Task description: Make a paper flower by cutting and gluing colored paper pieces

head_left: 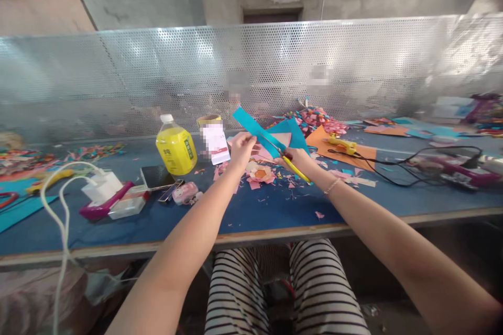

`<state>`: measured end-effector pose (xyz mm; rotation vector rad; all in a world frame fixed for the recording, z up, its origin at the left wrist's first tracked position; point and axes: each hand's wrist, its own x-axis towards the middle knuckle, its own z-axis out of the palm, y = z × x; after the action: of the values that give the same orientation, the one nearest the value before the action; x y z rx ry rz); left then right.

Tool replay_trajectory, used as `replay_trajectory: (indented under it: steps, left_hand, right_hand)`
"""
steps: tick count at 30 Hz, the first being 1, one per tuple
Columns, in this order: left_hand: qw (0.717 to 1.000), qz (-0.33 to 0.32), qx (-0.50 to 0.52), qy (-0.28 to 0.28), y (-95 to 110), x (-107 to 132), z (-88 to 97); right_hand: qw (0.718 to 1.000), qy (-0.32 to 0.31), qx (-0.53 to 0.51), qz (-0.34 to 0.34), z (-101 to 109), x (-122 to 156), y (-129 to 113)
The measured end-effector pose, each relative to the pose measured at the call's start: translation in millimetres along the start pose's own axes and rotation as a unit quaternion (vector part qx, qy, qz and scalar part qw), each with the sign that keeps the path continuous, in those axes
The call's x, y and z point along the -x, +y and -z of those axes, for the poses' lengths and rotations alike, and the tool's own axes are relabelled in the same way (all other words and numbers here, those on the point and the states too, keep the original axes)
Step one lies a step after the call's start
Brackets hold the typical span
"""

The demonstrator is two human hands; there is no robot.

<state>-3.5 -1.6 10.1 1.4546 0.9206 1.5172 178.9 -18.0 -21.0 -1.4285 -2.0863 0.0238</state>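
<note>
My left hand [244, 147] pinches the edge of a long blue paper strip [251, 124], which slants down to the right in front of me. In my right hand [297, 161] are yellow-handled scissors [295, 168], their blades lying against the strip near its lower end. Below the hands sits a peach-and-pink paper flower [260, 174] among small scraps. Behind the strip lie a larger blue sheet [296, 135] and a pink sheet [281, 140]. My palms and some fingers are hidden.
A bottle of yellow liquid [176, 151] and a phone showing a lit screen [216, 147] stand left of my hands. Farther left is a power strip [107, 204] with white cables. On the right, a yellow glue gun [341, 145] rests on orange paper [363, 159]. A perforated metal panel [165, 73] closes off the back.
</note>
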Motion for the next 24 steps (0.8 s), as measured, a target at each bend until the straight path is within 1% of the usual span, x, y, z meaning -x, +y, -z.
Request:
replay_trajectory:
  steps: [2,6,13,18,24]
  left_hand:
    - [1.000,-0.020,0.006,0.019,-1.7,-2.0,1.5]
    - [0.999,-0.038,-0.003,0.024,-4.0,-4.0,3.3]
    - [0.998,-0.053,-0.020,0.024,-6.5,-4.4,3.3]
    - [0.998,-0.048,-0.045,0.002,-4.5,-1.4,0.9]
    - [0.998,-0.046,-0.046,-0.024,-3.1,0.6,-0.8]
  right_hand:
    - [1.000,0.005,-0.001,0.002,0.3,0.4,0.0]
    - [1.000,-0.002,0.003,-0.005,4.6,2.7,-6.2]
    - [0.998,-0.048,-0.031,-0.003,11.9,7.1,-16.9]
    - [0.996,-0.072,-0.057,0.016,14.1,8.0,-19.3]
    - [0.995,-0.067,-0.072,0.005,14.1,7.6,-22.5]
